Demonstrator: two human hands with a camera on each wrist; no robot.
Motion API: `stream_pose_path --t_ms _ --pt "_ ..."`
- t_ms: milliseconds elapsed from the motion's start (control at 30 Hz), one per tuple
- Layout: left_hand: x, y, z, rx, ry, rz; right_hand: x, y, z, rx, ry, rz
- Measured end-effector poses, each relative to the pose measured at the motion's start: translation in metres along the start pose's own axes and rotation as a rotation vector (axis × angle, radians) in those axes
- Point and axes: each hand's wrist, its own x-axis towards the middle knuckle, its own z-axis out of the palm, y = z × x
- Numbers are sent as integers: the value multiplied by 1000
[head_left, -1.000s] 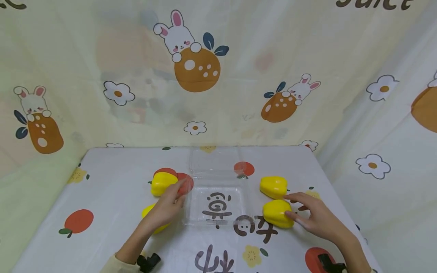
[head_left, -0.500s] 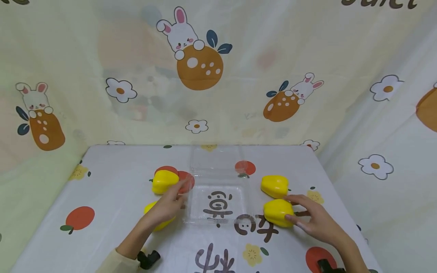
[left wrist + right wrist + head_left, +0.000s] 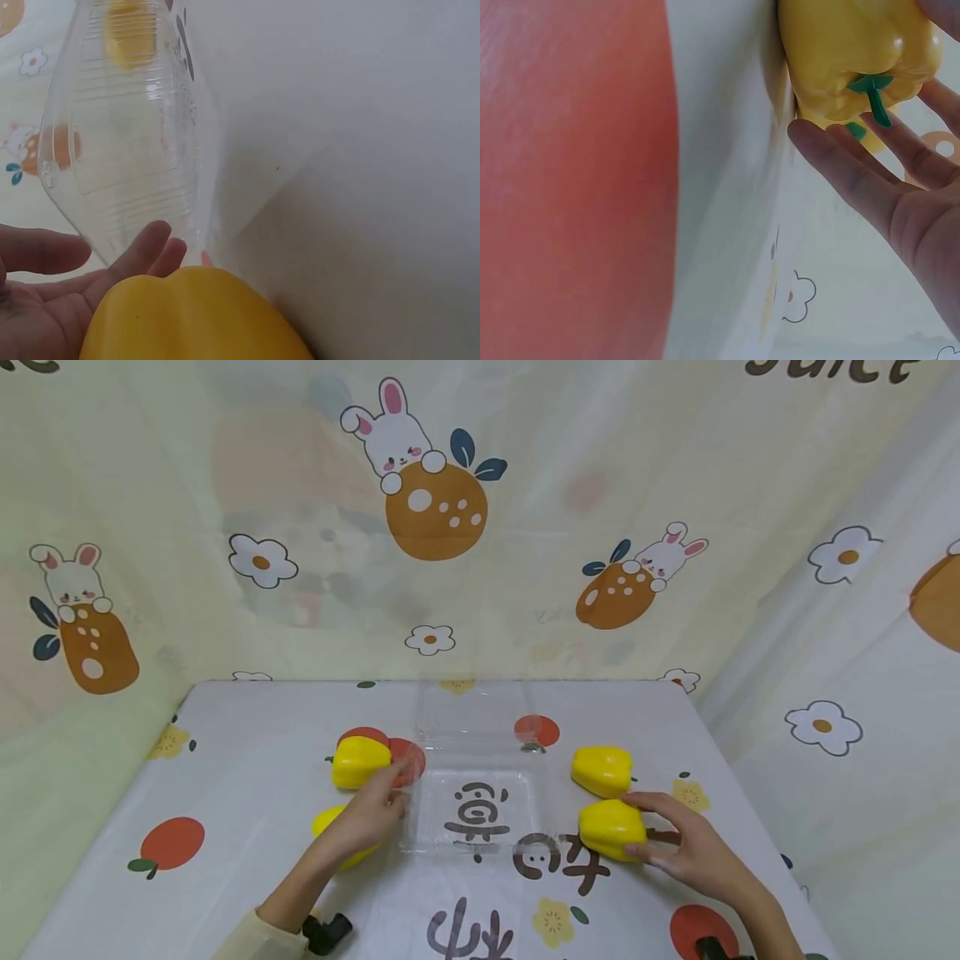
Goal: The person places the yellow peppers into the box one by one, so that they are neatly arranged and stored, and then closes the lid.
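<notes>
My right hand (image 3: pixel 693 843) holds the nearer right yellow bell pepper (image 3: pixel 609 828) between thumb and fingers, near its green stem (image 3: pixel 874 94). That pepper sits on the table, right of a clear plastic box (image 3: pixel 525 827) with its lid raised at the back. Another yellow bell pepper (image 3: pixel 602 770) lies just behind it. My left hand (image 3: pixel 367 818) reaches to the box's left side, fingers extended. In the left wrist view the fingertips (image 3: pixel 154 234) are at the wall of the box. Beneath that hand is a partly hidden yellow bell pepper (image 3: pixel 195 319); one more yellow bell pepper (image 3: pixel 360 762) lies behind it.
The table (image 3: pixel 247 877) has a white cloth printed with fruit, flowers and dark lettering. A patterned curtain (image 3: pixel 525 593) hangs behind it and along the sides. Black wrist mounts (image 3: pixel 327 933) show at the lower edge.
My right thumb has come in against the nearer right pepper, and the fingers have closed around its stem end. The left hand stays almost still beside the box. The head view shifts slightly.
</notes>
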Motion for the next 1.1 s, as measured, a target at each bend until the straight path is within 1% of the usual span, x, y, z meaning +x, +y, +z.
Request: stream_pose_path --t_ms 367,833,1100 --pt "3 1 5 36 5 6 -2 4 2 23 6 -5" --pt "0 4 4 51 18 -24 -3 5 3 36 0 7" --pt "-1 3 4 64 18 -33 -1 9 5 52 -10 -9"
